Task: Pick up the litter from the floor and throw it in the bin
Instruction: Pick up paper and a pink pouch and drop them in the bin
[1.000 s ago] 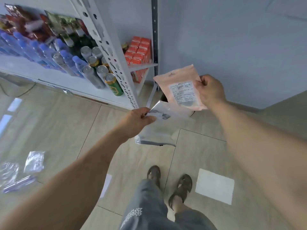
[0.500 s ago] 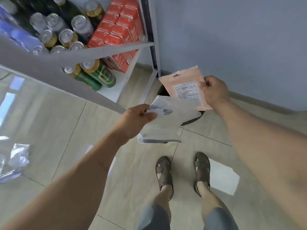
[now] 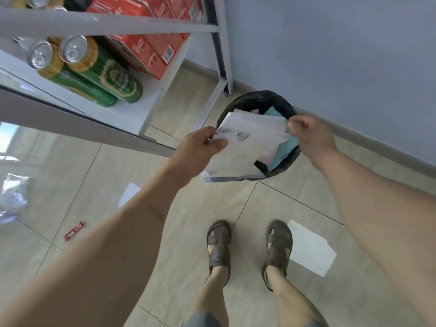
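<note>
Standing just short of the bin [image 3: 280, 169], left hand [image 3: 197, 152] pinching a white plastic bag [image 3: 238, 156] by its corner, held over the rim to drop inside. Right hand [image 3: 311, 135], fingers curled, beside the bag's far edge; grip unclear. More litter: red wrapper [image 3: 73, 230] well left of the bin.

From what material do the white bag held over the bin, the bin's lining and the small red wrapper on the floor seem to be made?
White bag: apparently thin frosted plastic film; dark print shows faintly through and it bends softly. Bin lining: black plastic, glossy and crinkled over the rim. Red wrapper: probably printed plastic or foil, slightly shiny; too small to be sure.
</note>
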